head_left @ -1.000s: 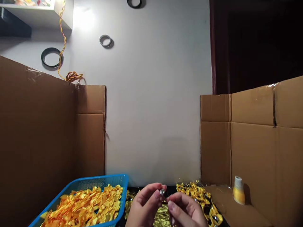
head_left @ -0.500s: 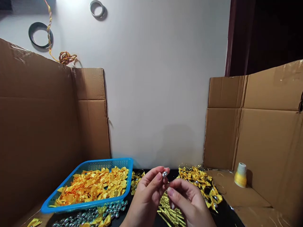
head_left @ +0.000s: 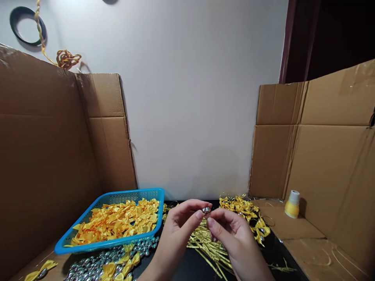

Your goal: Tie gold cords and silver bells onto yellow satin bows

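Note:
Between the thumb and fingertips of my left hand is a shiny silver bead, held above the black work surface. Close beside it, almost touching, my right hand has its thumb and index finger pinched together; whatever lies between them is too small to make out. Under and behind both hands lies a bundle of gold glittery strands. Several yellow bows with silver beads are piled behind my right hand. Loose silver beads spread to the left of my left forearm, with a few yellow bows on them.
A blue plastic basket full of yellow ribbon bows stands at the left. A spool of yellow thread is upright on cardboard at the right. Cardboard walls flank both sides, with a pale wall behind.
My hands have come closer together, the right one now right by the bead, and my left fingers have shifted around it. The camera view has tilted down slightly.

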### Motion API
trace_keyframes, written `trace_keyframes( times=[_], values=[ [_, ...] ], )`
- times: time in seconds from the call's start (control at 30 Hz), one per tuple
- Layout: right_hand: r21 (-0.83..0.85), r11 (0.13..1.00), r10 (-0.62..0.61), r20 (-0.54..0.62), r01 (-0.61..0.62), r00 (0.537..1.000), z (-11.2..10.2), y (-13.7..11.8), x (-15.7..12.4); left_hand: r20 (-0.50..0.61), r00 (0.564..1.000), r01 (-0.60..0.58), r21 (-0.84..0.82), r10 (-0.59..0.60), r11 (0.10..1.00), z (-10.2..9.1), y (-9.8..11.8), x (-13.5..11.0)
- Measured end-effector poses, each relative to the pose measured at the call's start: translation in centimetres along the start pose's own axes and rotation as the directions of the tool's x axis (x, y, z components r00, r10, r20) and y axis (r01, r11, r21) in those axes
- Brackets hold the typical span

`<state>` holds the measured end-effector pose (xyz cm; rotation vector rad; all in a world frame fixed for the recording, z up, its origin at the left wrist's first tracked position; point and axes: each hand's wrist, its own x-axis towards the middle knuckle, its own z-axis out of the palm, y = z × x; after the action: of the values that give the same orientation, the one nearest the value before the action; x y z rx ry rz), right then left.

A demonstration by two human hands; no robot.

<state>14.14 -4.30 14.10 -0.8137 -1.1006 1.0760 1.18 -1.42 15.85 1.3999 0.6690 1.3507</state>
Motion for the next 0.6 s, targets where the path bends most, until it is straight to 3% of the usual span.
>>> trace_keyframes(
  times=[0.2,0.6],
  values=[
    [-0.041,0.998,0.039,0.019,-0.038,0.999,0.2,-0.1,0.2,0.043,0.994,-0.109,0.207,0.102,0.972,-1.1,0.3,0.5],
    [-0.044,0.997,0.059,0.043,-0.057,0.997,0.2,1.4,0.7,0.089,0.996,-0.038,0.174,0.023,0.984,-1.6,0.7,0.9]
  ],
)
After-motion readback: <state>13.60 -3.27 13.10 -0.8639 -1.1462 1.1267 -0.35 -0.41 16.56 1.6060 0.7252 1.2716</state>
